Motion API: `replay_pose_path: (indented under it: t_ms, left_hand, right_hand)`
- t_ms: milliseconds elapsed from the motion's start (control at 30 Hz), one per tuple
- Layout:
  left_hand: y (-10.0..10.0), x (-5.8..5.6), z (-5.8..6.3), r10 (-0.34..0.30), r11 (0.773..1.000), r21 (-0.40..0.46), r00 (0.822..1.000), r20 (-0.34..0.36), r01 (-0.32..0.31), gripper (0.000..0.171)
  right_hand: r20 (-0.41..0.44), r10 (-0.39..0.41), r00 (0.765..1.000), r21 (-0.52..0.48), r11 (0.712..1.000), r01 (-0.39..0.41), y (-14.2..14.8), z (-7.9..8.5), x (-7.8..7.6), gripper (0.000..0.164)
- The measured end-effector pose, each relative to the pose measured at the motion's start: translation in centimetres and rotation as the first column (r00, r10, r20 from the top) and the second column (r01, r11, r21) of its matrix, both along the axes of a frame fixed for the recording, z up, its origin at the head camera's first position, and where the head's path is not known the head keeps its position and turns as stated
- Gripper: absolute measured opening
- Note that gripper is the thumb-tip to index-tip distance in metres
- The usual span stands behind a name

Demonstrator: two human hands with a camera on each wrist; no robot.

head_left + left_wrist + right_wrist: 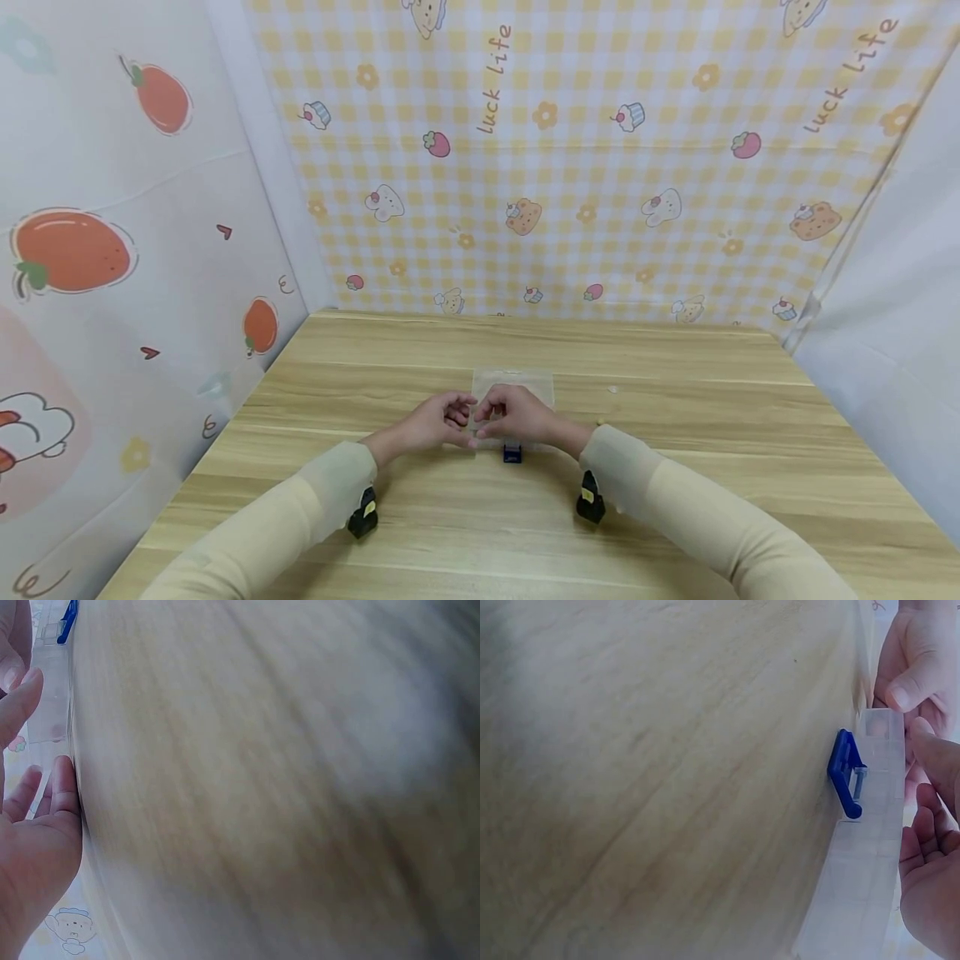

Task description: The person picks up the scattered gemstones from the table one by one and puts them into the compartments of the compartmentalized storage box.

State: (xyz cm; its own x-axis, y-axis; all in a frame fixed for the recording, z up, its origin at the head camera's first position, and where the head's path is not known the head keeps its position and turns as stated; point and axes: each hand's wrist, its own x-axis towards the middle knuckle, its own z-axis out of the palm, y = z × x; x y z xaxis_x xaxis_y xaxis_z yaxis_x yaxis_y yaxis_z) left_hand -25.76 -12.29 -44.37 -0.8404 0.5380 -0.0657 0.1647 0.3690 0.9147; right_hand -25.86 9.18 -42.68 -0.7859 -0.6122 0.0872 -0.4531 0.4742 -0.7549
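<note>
A clear plastic box with divided compartments lies on the wooden table; its blue latch sticks out on the side toward the person. My left hand is at the box's left edge, thumb and bent fingers apart. Over the box, my right hand curves its fingers and thumb toward the left hand, a small gap between the tips. The thumbs nearly meet in both wrist views. No object shows between the fingers of either hand. Both hands cover part of the box in the head view.
On the wooden table, a small clear piece lies right of the box. A tiny yellowish item shows beside the right sleeve. Patterned cloth hangs along the table's back edge, with more cloth at both sides.
</note>
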Motion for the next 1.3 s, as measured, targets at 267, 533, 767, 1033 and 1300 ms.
replay_pose_path:
  t_ms: [267,533,767,1033,1300]
  left_hand:
    - [0.0,0.0,0.2,0.005,1.000,-0.009,1.000,-0.014,-0.005,0.070]
    - [0.1,0.0,0.2,0.004,1.000,-0.005,1.000,-0.017,-0.004,0.068]
    - [0.2,0.1,0.2,0.021,1.000,-0.005,1.000,-0.003,-0.021,0.070]
    - [0.2,0.1,0.0,0.025,1.000,-0.008,1.000,-0.005,-0.025,0.071]
    - [0.2,0.2,0.0,0.022,1.000,-0.015,1.000,-0.010,-0.022,0.071]
  right_hand:
    - [-0.039,-0.027,0.999,-0.022,0.999,0.027,0.9,0.5,-0.3,0.013]
    - [-0.061,-0.082,0.995,-0.035,0.996,0.079,2.6,1.0,-0.3,0.016]
    - [-0.071,-0.117,0.991,-0.045,0.992,0.114,5.0,1.2,-0.5,0.015]
    - [-0.080,-0.187,0.979,-0.024,0.982,0.186,7.7,1.3,-0.7,0.016]
    - [-0.050,-0.269,0.962,-0.063,0.962,0.265,10.4,1.0,-1.0,0.017]
